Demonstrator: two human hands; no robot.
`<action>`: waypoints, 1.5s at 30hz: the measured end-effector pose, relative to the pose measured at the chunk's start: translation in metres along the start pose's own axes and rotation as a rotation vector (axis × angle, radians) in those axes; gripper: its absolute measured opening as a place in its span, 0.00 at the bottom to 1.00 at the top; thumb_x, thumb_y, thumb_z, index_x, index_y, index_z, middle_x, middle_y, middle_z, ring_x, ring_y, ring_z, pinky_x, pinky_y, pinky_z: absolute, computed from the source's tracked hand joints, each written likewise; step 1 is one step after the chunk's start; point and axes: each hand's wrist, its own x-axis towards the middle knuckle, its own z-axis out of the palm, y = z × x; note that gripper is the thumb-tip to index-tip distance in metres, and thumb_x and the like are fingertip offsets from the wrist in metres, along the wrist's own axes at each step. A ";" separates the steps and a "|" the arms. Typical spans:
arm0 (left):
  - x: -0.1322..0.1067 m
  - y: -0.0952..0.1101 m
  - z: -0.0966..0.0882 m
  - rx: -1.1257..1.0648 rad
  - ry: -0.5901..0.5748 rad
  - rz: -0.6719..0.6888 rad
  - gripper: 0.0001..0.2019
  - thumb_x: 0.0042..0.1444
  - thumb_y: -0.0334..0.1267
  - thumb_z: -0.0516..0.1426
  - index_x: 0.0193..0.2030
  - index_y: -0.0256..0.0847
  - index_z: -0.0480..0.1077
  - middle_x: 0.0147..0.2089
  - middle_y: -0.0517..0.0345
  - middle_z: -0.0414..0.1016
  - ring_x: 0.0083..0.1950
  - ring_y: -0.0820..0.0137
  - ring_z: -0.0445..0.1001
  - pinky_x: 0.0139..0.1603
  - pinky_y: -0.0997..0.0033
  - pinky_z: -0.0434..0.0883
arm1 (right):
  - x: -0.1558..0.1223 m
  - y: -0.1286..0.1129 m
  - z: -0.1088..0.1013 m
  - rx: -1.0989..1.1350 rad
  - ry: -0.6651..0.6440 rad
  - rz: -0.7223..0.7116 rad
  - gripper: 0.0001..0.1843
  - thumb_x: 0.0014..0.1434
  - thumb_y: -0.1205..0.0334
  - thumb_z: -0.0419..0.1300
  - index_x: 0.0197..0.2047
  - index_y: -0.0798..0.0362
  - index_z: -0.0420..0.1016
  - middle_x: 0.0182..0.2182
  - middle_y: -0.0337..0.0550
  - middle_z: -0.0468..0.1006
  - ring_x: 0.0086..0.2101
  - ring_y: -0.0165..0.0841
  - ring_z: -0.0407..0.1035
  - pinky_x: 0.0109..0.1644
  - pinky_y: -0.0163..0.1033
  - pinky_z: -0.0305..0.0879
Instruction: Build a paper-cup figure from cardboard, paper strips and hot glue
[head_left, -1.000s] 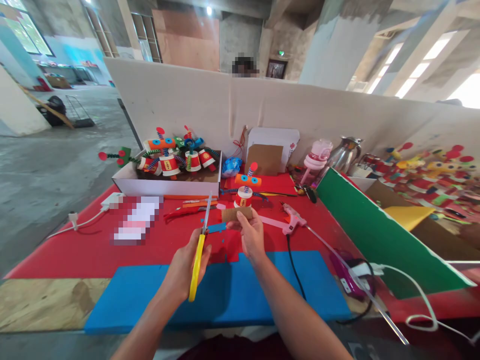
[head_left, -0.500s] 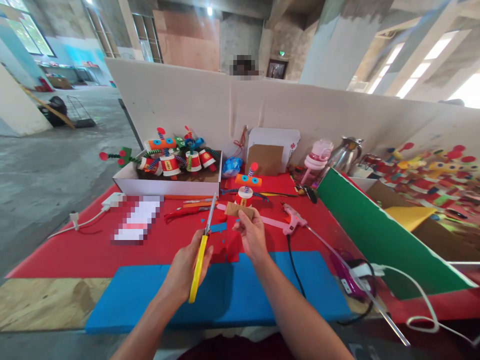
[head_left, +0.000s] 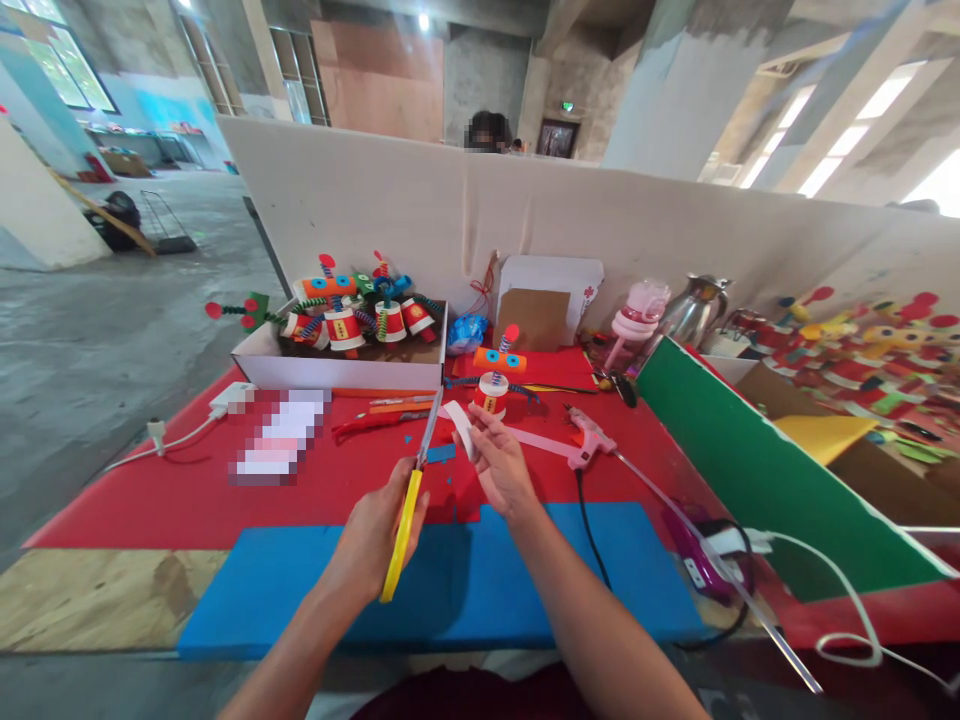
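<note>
Scissors with yellow plastic handles and steel blades (head_left: 411, 490) sat in the left hand (head_left: 375, 535), whose fingers were curled tight round the handles just below the middle of the frame; the blades looked nearly closed, though whether they were fully shut could not be told. The right hand (head_left: 501, 468), a little right of centre, pinched a small strip of pale card (head_left: 462, 428) between thumb and fingertips, holding it above the red felt table cover (head_left: 187, 490) and just beside the blade tips. Judging from this, the step in hand was trimming the card piece, and the next move would call for opening the blades and bringing the strip's edge squarely between them. The scissors' long axis ran from lower centre up and slightly to the right, tips pointing away from the person toward the white cardboard box of paper-cup figures (head_left: 337, 365) at upper left of centre. The strip seemed to tilt up to the left, its narrow edge toward the camera. A finished red-and-orange cup figure (head_left: 495, 380) stood just behind the hands, a pink glue gun (head_left: 589, 440) lay to their right, and a blue foam sheet (head_left: 465, 590) spread below them
</note>
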 end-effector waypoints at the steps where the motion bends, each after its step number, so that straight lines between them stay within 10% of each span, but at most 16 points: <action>1: 0.000 0.000 0.000 0.019 -0.013 0.007 0.17 0.61 0.43 0.47 0.55 0.43 0.59 0.24 0.62 0.70 0.26 0.68 0.76 0.27 0.73 0.69 | 0.000 0.001 0.000 0.010 -0.035 0.029 0.20 0.42 0.62 0.73 0.41 0.48 0.79 0.35 0.36 0.80 0.35 0.29 0.76 0.40 0.33 0.73; 9: -0.004 0.004 -0.009 0.210 -0.117 0.050 0.14 0.61 0.37 0.46 0.53 0.43 0.57 0.25 0.62 0.70 0.24 0.68 0.72 0.25 0.74 0.60 | 0.000 0.001 0.000 0.038 -0.046 0.100 0.17 0.38 0.61 0.74 0.33 0.49 0.76 0.33 0.36 0.81 0.33 0.30 0.74 0.41 0.38 0.73; 19: -0.008 0.056 -0.033 0.621 -0.418 -0.028 0.19 0.60 0.30 0.46 0.58 0.38 0.54 0.38 0.47 0.77 0.41 0.55 0.79 0.36 0.64 0.69 | 0.000 -0.012 0.002 -0.131 -0.029 -0.044 0.18 0.43 0.57 0.71 0.37 0.49 0.74 0.29 0.36 0.80 0.29 0.32 0.74 0.32 0.36 0.72; 45: 0.003 0.046 -0.024 0.703 -0.357 0.085 0.19 0.60 0.26 0.43 0.58 0.35 0.55 0.41 0.45 0.75 0.40 0.52 0.79 0.35 0.55 0.73 | 0.004 -0.015 -0.007 -0.331 -0.131 -0.073 0.15 0.48 0.52 0.69 0.36 0.51 0.75 0.30 0.40 0.81 0.28 0.33 0.75 0.32 0.38 0.74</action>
